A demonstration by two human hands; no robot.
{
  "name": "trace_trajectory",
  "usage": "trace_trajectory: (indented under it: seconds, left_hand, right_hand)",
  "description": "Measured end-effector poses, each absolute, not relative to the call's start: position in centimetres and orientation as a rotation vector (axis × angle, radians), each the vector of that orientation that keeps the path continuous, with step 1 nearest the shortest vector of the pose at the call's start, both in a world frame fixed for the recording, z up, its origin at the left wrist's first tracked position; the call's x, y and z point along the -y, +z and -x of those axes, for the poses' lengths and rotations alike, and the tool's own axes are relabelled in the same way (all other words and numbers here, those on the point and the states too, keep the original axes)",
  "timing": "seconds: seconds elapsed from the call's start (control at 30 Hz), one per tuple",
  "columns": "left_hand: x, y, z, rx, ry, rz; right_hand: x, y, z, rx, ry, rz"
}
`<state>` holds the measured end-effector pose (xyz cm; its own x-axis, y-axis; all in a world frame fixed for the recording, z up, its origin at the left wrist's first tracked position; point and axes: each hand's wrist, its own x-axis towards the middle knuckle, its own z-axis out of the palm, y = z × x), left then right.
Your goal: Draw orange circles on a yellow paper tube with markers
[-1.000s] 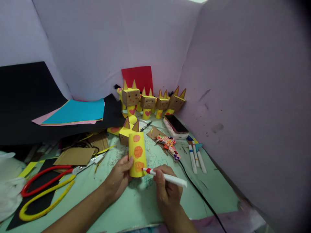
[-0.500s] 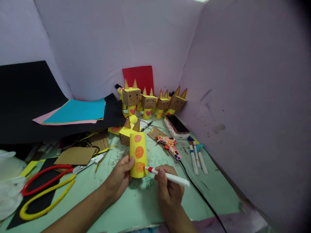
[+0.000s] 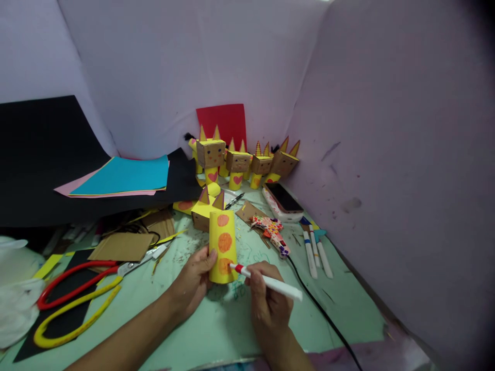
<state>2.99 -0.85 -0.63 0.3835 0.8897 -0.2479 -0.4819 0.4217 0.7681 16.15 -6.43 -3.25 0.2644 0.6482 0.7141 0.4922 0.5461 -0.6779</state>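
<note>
A yellow paper tube (image 3: pixel 223 252) with three orange-red spots stands upright in my left hand (image 3: pixel 196 281), its thumb on the tube's left edge. My right hand (image 3: pixel 268 299) is closed round a white marker (image 3: pixel 278 286) with a red collar. The marker's tip touches the lowest spot, near the tube's bottom right. Just behind the tube is a cardboard box head (image 3: pixel 201 214) with a yellow top and two pointed ears, partly hidden by the tube.
Cardboard-headed figures (image 3: pixel 238 164) stand by the back wall. At left are scissors (image 3: pixel 77 288) and coloured sheets (image 3: pixel 124 175). To the right are a phone (image 3: pixel 284 197), a patterned glue gun (image 3: pixel 273 234) with a black cord (image 3: pixel 317 304), and markers (image 3: pixel 310 255).
The tube has shifted very slightly right in the view, as have the things behind it. Both hands keep nearly the same pose, with the marker tip still at the lowest spot.
</note>
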Motion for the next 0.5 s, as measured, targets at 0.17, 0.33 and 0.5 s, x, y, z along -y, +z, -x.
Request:
trace_trajectory:
  seconds: [0.17, 0.33, 0.5]
  left_hand:
    - [0.82, -1.21, -3.02, -0.717, 0.956, -0.738]
    - [0.96, -1.54, -3.08, -0.732, 0.957, -0.796]
    - [0.93, -1.50, -3.12, -0.703, 0.946, -0.844]
  right_hand:
    - [6.47, -3.15, -16.28, 1.409, 0.139, 1.068]
    - [6.70, -3.82, -16.51, 1.382, 0.182, 1.066]
    - [6.65, -3.90, -16.65, 1.359, 0.173, 0.968]
